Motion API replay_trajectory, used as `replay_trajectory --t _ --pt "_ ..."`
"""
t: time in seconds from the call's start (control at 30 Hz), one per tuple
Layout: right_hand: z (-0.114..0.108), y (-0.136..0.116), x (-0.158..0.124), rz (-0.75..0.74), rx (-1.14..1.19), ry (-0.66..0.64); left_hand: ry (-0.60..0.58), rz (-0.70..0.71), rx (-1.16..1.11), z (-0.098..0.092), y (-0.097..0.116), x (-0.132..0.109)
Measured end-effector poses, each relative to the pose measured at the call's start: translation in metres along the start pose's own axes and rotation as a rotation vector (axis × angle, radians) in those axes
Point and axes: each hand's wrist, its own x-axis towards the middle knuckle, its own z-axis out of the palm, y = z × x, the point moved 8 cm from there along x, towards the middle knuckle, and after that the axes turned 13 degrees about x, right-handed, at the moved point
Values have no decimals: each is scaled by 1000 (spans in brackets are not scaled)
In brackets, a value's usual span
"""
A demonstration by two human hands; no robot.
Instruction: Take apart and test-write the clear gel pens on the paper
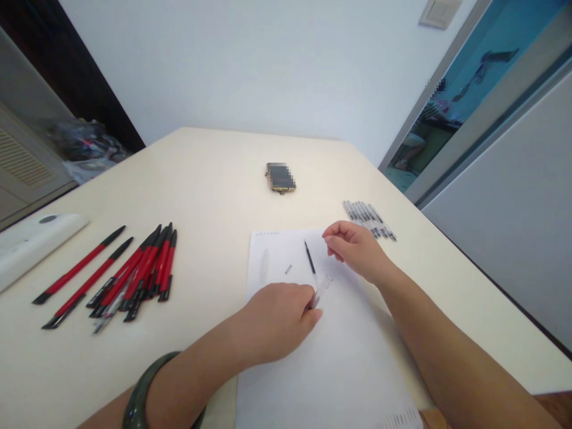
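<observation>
My left hand (279, 319), fingers closed, grips a clear pen barrel (323, 288) above the white paper (330, 363). My right hand (353, 247) is over the paper's upper right edge, its fingers curled together; whatever they hold, if anything, is too small or hidden to make out. Between the hands a black-tipped refill (310, 257) lies on the paper, its lower end near the barrel. A small grey piece (288, 269) and a translucent cap-like piece (265, 265) lie to the left of it.
Red and black pens (145, 268) lie in a pile on the left of the table (214, 179), near a white device (40, 244). Several clear pens (369, 219) lie in a row beyond my right hand. A dark object (280, 177) sits towards the back.
</observation>
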Motion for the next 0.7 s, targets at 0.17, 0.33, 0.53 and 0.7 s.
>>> replay_trajectory --t 0.17,0.33,0.53,0.7 --pt "14 7 -1 -41 -460 -47 23 3 47 1 -2 2" --pt "20 13 -4 -2 -598 -108 50 -27 108 -1 -8 5" --pt "20 17 1 -14 -617 -104 76 -17 75 1 -10 6" --pt "14 21 9 8 -634 -64 86 -53 35 2 -12 9"
